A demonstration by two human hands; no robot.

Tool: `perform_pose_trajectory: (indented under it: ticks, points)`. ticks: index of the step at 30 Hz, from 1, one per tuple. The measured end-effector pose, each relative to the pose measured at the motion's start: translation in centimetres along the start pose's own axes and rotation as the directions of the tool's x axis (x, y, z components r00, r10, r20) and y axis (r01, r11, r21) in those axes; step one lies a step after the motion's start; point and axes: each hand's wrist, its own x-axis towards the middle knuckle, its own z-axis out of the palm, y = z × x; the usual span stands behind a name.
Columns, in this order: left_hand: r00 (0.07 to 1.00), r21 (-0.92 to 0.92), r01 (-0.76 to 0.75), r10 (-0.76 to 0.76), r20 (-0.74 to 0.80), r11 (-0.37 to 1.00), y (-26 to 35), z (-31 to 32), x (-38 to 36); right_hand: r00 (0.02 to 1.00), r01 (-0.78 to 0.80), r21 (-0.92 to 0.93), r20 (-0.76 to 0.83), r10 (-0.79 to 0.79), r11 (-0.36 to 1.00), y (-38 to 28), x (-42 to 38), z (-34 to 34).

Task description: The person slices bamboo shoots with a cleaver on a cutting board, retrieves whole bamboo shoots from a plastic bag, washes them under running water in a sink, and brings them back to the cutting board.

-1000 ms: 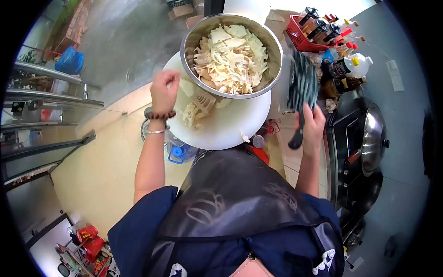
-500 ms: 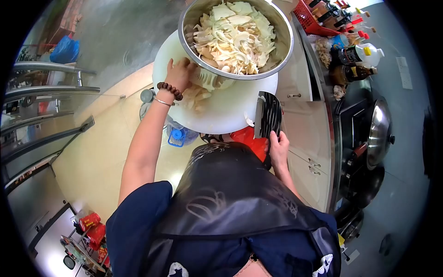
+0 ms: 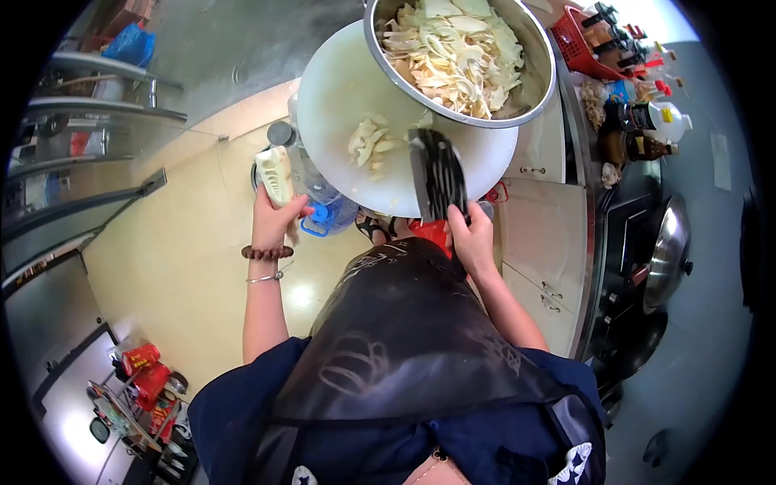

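My left hand (image 3: 272, 221) is closed around a pale bamboo shoot piece (image 3: 276, 173), its ridged, chambered side showing, held off the left edge of a round white cutting board (image 3: 330, 97). In my right hand (image 3: 472, 242) is the handle of a dark-bladed cleaver (image 3: 437, 174), the blade over the near right part of the board. Cut bamboo shoot pieces (image 3: 372, 144) lie in a small heap on the board, left of the blade. Behind them, a steel bowl (image 3: 543, 95) full of sliced bamboo shoot (image 3: 462, 58) covers the board's far right.
On the right runs a counter with bottles (image 3: 647, 147), a red basket (image 3: 575, 42), a stove and a steel lid (image 3: 668, 255). White cabinets (image 3: 543, 222) stand beneath it. A large plastic bottle with a blue cap (image 3: 320, 217) is on the floor below the board.
My left hand has come off the board toward the lower left, carrying the bamboo shoot piece. The cleaver has shifted left over the board. The whole view has swung slightly.
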Motion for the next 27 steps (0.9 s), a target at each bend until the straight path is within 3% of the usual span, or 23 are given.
perform_pose_trajectory:
  ticks: [1,2,3,4,7,9,11,12,13,14,16,19,21,22,24,26,27]
  points:
    - [0.998,-0.125,0.061,-0.059,0.025,0.99,-0.4,-0.3,-0.8,0.994,0.078,-0.121,0.08,-0.068,0.99,-0.2,-0.5,0.0]
    - [0.998,-0.137,0.061,-0.059,0.02,0.989,-0.8,-0.5,-1.5,0.979,0.162,-0.232,0.163,-0.126,0.959,-0.3,-0.7,0.0]
    - [0.998,-0.206,0.059,-0.055,0.027,0.977,-1.2,-0.5,-1.9,0.935,0.339,-0.397,0.24,-0.26,0.853,-0.6,-0.7,0.2]
    - [0.998,-0.273,0.056,-0.048,0.034,0.96,-1.6,-0.6,-2.3,0.85,0.519,-0.393,0.328,-0.412,0.759,-0.7,-0.4,0.9]
    - [1.0,-0.252,0.013,-0.008,0.02,0.968,-2.2,-0.6,-2.9,0.667,0.745,-0.478,0.53,-0.523,0.466,-0.7,0.7,2.7]
    - [0.999,-0.209,-0.031,0.035,0.014,0.978,-2.2,-0.6,-3.0,0.647,0.763,-0.472,0.546,-0.532,0.442,-1.3,0.7,2.7]
    - [0.999,0.094,-0.004,0.008,-0.037,0.996,-2.2,-0.3,-2.1,0.632,0.775,-0.472,0.561,-0.534,0.421,-1.5,0.2,2.3]
    - [0.999,0.084,-0.006,0.01,-0.041,0.996,-2.3,0.1,-1.0,0.695,0.718,-0.493,0.471,-0.543,0.492,-1.4,0.0,1.9]
    - [0.964,0.286,-0.242,0.263,-0.036,0.927,-2.4,0.6,0.5,0.75,0.658,-0.504,0.378,-0.542,0.559,-1.4,-0.2,1.5]
    - [0.871,0.471,-0.441,0.492,0.017,0.764,-2.3,1.2,2.1,0.745,0.664,-0.507,0.389,-0.542,0.549,-1.4,-0.2,1.0]
    - [0.945,0.376,-0.327,0.306,0.115,0.867,0.1,2.9,5.1,0.814,0.57,-0.602,0.321,-0.483,0.56,-1.4,-0.2,0.0]
    - [0.953,0.505,-0.301,0.241,0.181,0.809,1.2,4.5,10.3,0.81,0.577,-0.63,0.362,-0.461,0.519,-1.2,-0.6,-1.5]
    - [0.834,0.714,-0.507,0.484,0.264,0.483,0.6,5.4,12.8,0.818,0.565,-0.644,0.353,-0.455,0.516,-1.1,-1.2,-2.2]
    - [0.835,0.713,-0.505,0.486,0.26,0.486,0.8,5.6,12.4,0.816,0.567,-0.645,0.356,-0.455,0.512,-1.1,-1.5,-2.6]
    - [0.495,0.772,-0.628,0.817,0.295,0.102,1.3,6.2,10.6,0.861,0.488,-0.651,0.246,-0.446,0.582,-1.0,-2.1,-3.2]
    - [0.677,0.636,-0.679,0.648,0.35,0.367,0.1,6.8,9.3,0.873,0.463,-0.631,0.203,-0.443,0.623,-0.4,-2.0,-3.8]
    - [0.568,0.604,-0.768,0.662,0.489,0.214,-1.7,7.3,8.5,0.905,0.405,-0.599,0.156,-0.395,0.691,0.0,-2.1,-4.1]
